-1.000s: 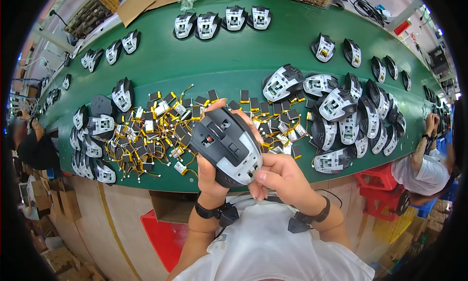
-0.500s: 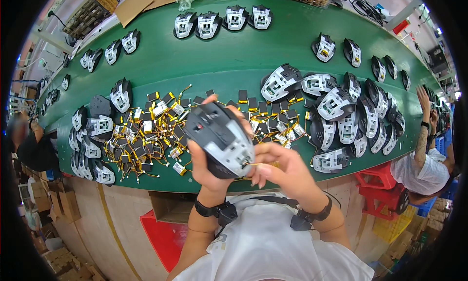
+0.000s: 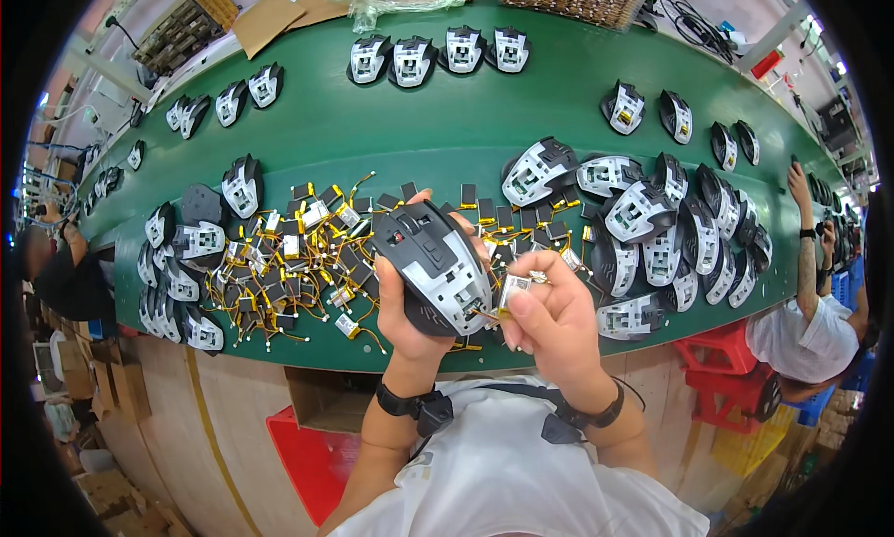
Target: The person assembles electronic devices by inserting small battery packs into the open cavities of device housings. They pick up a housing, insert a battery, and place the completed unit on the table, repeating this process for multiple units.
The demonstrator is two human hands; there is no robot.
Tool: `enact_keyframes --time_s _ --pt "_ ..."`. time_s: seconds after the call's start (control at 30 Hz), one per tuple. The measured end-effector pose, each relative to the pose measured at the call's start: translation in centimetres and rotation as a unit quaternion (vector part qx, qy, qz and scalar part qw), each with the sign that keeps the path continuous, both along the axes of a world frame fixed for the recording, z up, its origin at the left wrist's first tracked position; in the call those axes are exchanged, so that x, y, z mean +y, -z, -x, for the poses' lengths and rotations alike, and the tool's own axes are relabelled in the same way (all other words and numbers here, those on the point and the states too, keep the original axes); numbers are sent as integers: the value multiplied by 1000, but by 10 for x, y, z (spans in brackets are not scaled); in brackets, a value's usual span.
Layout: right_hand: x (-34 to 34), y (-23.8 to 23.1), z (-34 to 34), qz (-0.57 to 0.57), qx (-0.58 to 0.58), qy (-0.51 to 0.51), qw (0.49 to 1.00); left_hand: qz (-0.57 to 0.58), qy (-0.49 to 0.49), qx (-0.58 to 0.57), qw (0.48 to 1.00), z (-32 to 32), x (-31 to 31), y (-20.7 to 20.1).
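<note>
My left hand [image 3: 407,325] is closed round a black and light-grey computer mouse body [image 3: 433,262], its thumb on the near left side and fingers behind the far side. Pinched between the thumb and fingers of my right hand [image 3: 559,318] is a small silver battery [image 3: 513,293] with yellow tape, just right of the mouse. Thin wires [image 3: 484,314] run from the battery to the mouse's lower end. On the bench behind both hands lies a loose pile of similar batteries [image 3: 291,248]. How the wires join the mouse is too small to make out.
Stacked mouse bodies [image 3: 643,208] crowd the right of the green bench [image 3: 307,118]; a smaller group [image 3: 198,241] sits left. More mice [image 3: 413,60] line the far side. A co-worker [image 3: 803,332] is at the right, beside red stools [image 3: 717,349]. Another person [image 3: 65,276] is at the left.
The battery now shows upright in my right fingers, drawn to the right of the mouse. My left hand has shifted the mouse slightly right and turned it a little.
</note>
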State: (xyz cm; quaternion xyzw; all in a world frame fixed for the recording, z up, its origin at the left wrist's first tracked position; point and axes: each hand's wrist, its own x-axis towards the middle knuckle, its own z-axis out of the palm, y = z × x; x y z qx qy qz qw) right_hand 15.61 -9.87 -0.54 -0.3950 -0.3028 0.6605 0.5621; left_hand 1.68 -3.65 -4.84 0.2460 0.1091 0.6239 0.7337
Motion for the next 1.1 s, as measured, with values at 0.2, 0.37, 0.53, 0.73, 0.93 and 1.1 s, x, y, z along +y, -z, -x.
enact_keyframes --time_s 0.2,0.37,0.53,0.73,0.93,1.1 --pt "4 -4 12 -225 -391 86 889 -5 -25 17 1000 0 1 0" --pt "-4 6 26 -128 -192 130 964 -29 -57 30 997 -1 0 -7" --pt "-6 6 20 -29 -51 45 997 -87 -125 77 985 -3 0 -10" --pt "-6 12 27 -49 -64 82 993 -89 -126 52 987 -8 -4 -9" --pt "-8 6 24 -250 -339 90 902 1 -72 -19 997 -1 -1 -13" --pt "-2 6 20 -279 -365 90 884 0 9 -80 997 1 2 -9"
